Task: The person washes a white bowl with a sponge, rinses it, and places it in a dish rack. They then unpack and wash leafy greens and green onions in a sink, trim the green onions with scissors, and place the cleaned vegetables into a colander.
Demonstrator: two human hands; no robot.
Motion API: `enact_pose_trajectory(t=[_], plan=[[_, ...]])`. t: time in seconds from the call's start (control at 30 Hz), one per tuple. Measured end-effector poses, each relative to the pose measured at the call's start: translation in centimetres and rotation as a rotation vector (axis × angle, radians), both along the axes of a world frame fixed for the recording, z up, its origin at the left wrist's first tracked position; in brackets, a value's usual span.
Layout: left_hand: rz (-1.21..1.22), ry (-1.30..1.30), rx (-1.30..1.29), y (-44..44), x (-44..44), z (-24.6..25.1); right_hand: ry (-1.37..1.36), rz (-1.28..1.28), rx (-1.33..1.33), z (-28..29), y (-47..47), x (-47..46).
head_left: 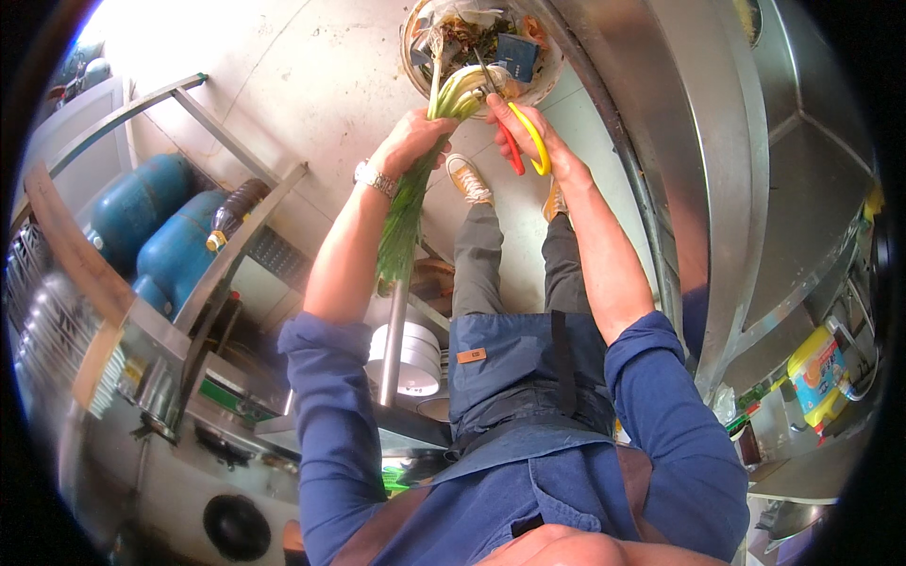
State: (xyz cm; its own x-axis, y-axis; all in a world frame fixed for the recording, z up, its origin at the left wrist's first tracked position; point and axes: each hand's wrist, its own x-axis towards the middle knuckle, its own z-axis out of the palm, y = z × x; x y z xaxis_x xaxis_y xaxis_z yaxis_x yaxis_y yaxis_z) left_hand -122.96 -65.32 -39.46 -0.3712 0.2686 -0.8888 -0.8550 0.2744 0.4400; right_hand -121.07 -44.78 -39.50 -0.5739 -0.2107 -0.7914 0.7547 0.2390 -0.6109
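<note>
My left hand (417, 143), with a metal-band watch at its wrist, is closed around a bunch of green onions (405, 226). The long green leaves hang down from it towards me, and the pale root ends (463, 90) stick out over a round waste bin (406, 67). In my right hand (527, 134) is a pair of scissors (536, 145) with one red and one yellow handle. The blades point away from me, beside the root ends. Whether the blades touch the onions cannot be told.
Scraps and a dark blue packet (517, 56) lie in the bin. At the right runs a stainless steel sink unit (729, 177). Blue gas cylinders (145, 198) lie behind a metal frame (241, 247) at the left. White bowls (407, 357) are stacked low in the middle.
</note>
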Motion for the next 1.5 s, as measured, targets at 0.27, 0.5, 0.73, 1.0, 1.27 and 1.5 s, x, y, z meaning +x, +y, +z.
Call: enact_pose_trajectory(t=[0.27, 0.5, 0.73, 1.0, 1.27, 1.5], plan=[[-0.047, -0.084, 0.033, -0.5, -0.5, -1.2, 0.066, 0.09, 0.11, -0.2, 0.6, -0.1], [-0.062, -0.094, 0.002, -0.8, -0.8, -2.1, 0.019, 0.043, 0.208, -1.1, 1.0, 0.7], [-0.368, 0.127, -0.376, -0.9, -0.7, -2.4, 0.473, 0.142, 0.168, 0.3, 0.1, 1.7], [-0.644, 0.807, -0.774, 0.9, 0.5, -3.8, 0.477, 0.243, 0.32, 1.7, -0.8, 0.3], [-0.637, 0.704, -0.758, 0.2, 0.6, -4.0, 0.053, 0.004, 0.265, -0.6, 0.2, 0.3], [-0.139, 0.252, -0.418, -5.2, 2.9, 0.4, -0.202, -0.337, -0.366, -0.9, 0.3, 5.6]])
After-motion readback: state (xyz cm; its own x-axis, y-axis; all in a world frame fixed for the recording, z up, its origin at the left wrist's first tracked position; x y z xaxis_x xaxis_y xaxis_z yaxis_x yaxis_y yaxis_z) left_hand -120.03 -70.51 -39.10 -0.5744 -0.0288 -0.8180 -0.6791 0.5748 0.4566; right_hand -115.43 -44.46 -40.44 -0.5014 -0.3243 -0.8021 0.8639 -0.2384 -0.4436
